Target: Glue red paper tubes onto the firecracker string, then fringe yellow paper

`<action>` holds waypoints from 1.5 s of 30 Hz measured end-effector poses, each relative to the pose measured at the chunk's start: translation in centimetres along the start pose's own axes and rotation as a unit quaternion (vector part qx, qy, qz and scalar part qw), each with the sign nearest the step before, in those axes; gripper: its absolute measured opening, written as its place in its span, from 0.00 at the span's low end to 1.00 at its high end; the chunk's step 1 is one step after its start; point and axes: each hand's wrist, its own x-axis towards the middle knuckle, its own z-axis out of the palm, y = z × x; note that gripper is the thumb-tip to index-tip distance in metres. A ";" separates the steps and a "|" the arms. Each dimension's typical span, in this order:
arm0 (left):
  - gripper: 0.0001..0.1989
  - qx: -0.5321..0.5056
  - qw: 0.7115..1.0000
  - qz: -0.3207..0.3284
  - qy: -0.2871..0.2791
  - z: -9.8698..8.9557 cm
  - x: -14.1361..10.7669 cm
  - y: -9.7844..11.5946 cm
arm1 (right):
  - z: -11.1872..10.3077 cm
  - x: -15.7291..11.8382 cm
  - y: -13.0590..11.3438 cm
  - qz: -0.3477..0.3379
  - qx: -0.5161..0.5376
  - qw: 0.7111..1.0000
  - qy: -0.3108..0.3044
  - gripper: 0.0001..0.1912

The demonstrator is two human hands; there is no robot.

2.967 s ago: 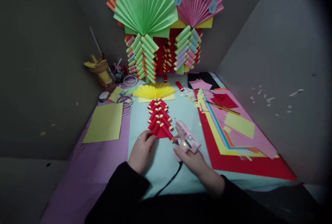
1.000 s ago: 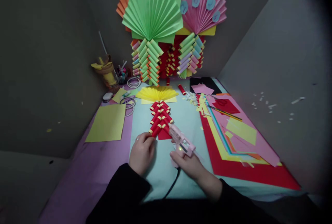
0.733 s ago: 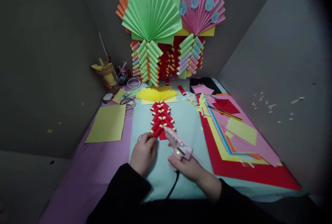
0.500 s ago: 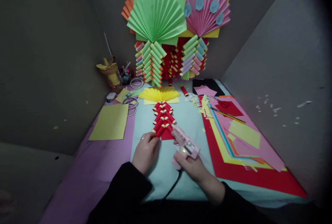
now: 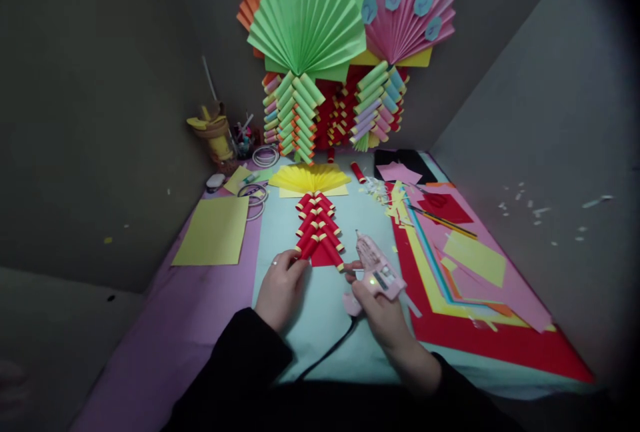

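Pink glue gun (image 5: 379, 264) filled my curled right grip (image 5: 383, 312). Just left of it, a red paper tube (image 5: 332, 252) slanted toward the desk's (image 5: 220, 305) near right corner; my left grip (image 5: 281, 291) touched the tube opposite (image 5: 309, 247), whether pinching I couldn't tell.

The left sleeve (image 5: 245, 359) is black, long and loose, its wide cuff ending in a plain, fairly straight edge near the wrist; the right sleeve (image 5: 465, 395) is the same black and stops farther up, leaving the wrist and a little forearm bare; the left grip (image 5: 283, 289) wears a slim, pale, shiny ring (image 5: 274, 263) on one finger; the garment's front (image 5: 330, 409) shows as a black band, its details lost in shadow.
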 end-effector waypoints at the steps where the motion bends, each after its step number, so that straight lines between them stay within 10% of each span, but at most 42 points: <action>1: 0.09 0.000 1.000 -0.002 -0.002 0.0 0.0 0.0 | 0.1 0.1 -0.1 -0.003 0.015 1.000 0.001 0.19; 14: 0.07 -0.046 0.994 -0.101 -0.012 -1.0 0.1 0.3 | 0.4 0.5 -0.3 0.001 0.046 0.999 -0.007 0.19; 45: 0.09 -0.049 0.993 -0.106 0.025 -1.1 0.4 0.2 | 0.2 0.4 -0.3 0.007 0.082 0.996 0.034 0.18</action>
